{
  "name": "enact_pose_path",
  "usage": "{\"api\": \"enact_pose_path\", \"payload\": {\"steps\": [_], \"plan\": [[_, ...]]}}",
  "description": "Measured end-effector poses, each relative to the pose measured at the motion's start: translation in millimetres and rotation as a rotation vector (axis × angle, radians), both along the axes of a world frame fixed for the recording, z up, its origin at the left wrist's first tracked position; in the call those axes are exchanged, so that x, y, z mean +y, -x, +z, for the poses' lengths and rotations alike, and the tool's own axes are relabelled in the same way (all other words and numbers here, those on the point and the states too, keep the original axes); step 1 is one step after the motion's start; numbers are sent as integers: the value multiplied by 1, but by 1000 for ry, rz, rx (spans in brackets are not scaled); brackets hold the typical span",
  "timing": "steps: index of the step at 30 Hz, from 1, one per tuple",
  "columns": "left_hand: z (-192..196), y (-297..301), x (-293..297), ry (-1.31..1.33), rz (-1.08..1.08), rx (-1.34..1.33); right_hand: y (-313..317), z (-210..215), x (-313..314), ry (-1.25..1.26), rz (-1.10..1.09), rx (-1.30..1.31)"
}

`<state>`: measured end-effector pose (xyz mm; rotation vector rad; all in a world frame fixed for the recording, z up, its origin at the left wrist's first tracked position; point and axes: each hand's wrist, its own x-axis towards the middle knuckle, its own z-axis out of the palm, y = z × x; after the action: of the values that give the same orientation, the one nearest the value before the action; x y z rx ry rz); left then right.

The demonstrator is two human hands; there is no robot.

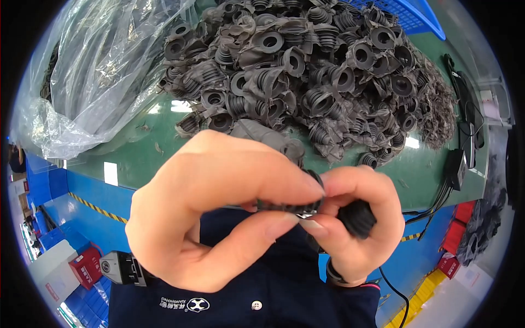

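Above the near table edge, my left hand [169,213] and my right hand [347,254] meet with their fingertips pressed together. Between the tips of thumb and forefinger, my left hand pinches a black ribbed rubber bellows [295,208], mostly covered by the fingers. My right thumb and forefinger grip its right end. A small shiny bit shows between the thumbs; I cannot make out what it is. Inside my curled right hand sits another black ribbed bellows [357,218]. Beyond my hands lies a large heap of similar bellows [322,76], many with thin rubber flash around them.
The heap rests on a green table [131,142]. A clear plastic bag [98,82] lies at the far left, and a blue crate [413,16] stands at the back right. Black devices with cables [455,169] line the right edge. Boxes [87,268] stand lower left.
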<state>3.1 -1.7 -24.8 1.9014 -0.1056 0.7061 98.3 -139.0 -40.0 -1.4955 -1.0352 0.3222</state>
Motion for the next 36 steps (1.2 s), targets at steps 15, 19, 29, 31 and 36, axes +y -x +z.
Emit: {"api": "enact_pose_path", "payload": {"steps": [15, 19, 29, 31, 36], "plan": [[-2, -1, 1, -659, 342, -112, 5, 0, 3, -36, -158, 25], [9, -4, 2, -865, 413, -129, 3, -3, 5, -4, -211, -202], [22, -15, -8, -1065, 519, 136, 3, -6, 7, -22, -216, -166], [24, -10, -5, -908, 446, 216, 6, -2, 4, -16, -193, -78], [10, -1, -11, -1061, 566, 19, 4, 6, 1, 153, -148, 181]]}}
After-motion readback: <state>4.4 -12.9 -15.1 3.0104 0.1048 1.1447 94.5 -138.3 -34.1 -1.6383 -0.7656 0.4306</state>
